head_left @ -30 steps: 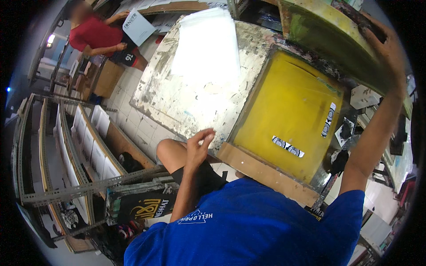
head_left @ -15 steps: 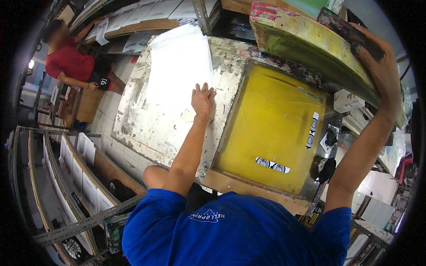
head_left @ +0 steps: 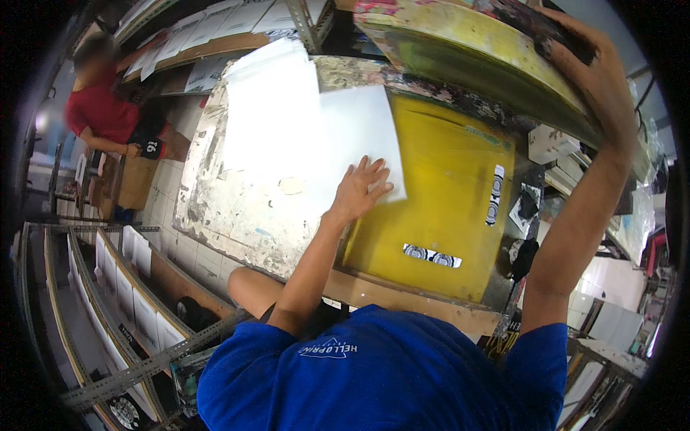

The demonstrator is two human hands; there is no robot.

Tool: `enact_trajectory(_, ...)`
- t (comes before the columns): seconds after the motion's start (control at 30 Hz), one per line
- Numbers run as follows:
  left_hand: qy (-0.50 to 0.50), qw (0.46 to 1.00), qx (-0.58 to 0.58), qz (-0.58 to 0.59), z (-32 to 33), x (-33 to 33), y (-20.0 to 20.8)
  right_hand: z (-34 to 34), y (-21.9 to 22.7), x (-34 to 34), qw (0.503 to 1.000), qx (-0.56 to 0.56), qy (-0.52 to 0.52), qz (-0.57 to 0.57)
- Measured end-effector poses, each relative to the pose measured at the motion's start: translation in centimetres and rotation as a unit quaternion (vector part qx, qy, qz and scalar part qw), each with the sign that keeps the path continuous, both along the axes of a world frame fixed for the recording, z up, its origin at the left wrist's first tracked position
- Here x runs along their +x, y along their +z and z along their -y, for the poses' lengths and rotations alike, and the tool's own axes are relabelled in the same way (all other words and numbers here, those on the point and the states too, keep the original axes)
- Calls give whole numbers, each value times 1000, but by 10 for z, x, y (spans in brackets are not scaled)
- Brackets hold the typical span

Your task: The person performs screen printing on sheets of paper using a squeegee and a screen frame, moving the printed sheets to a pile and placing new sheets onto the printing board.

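Note:
My left hand [head_left: 361, 188] lies with spread fingers on a single white sheet [head_left: 370, 122], its palm down near the sheet's lower edge. That sheet overlaps the left part of a yellow printing board [head_left: 445, 187]. To its left, a stack of white sheets [head_left: 269, 108] rests on the stained worktable [head_left: 215, 194]. At the upper right, my right hand [head_left: 600, 72] is closed around the edge of a tilted, ink-stained screen frame [head_left: 474, 54], raised above the board. A dark bar [head_left: 539, 29] sits at the frame's edge under my fingers; its kind is unclear.
Two printed strips [head_left: 432, 256] lie on the board. A black cloth [head_left: 523, 258] sits at its right edge. Metal racks [head_left: 144, 302] with white-covered shelves stand at the lower left. Another person [head_left: 104, 108] in a red shirt stands at a far-left shelf.
My left hand has moved right from the stack, and a white sheet now reaches from there onto the yellow board. My right hand still holds the raised frame. The whole view has shifted slightly.

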State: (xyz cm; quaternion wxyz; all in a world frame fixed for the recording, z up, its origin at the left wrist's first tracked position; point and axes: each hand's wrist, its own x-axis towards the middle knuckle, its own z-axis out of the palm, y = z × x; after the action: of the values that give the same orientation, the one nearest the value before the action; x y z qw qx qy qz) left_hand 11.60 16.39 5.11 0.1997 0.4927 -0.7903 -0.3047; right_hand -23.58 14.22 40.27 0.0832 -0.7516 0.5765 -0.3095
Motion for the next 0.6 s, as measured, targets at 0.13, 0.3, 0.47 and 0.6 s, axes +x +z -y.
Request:
enact_trajectory(0.13,-103,977,-72,175,-26,-12,-33,-20,16,59,995,-90,-28,-26)
enact_trajectory(0.3,-202,966,-114,117,-25,-79,-51,-19,11,53,985,-140,-54,-86)
enact_trajectory(0.47,-288,946,-100,110,-21,-125,-55,-4,18,39,996,-79,-27,-38)
enact_trajectory(0.6,-332,931,-99,115,-30,-131,-52,-15,13,43,987,-139,-25,-77)
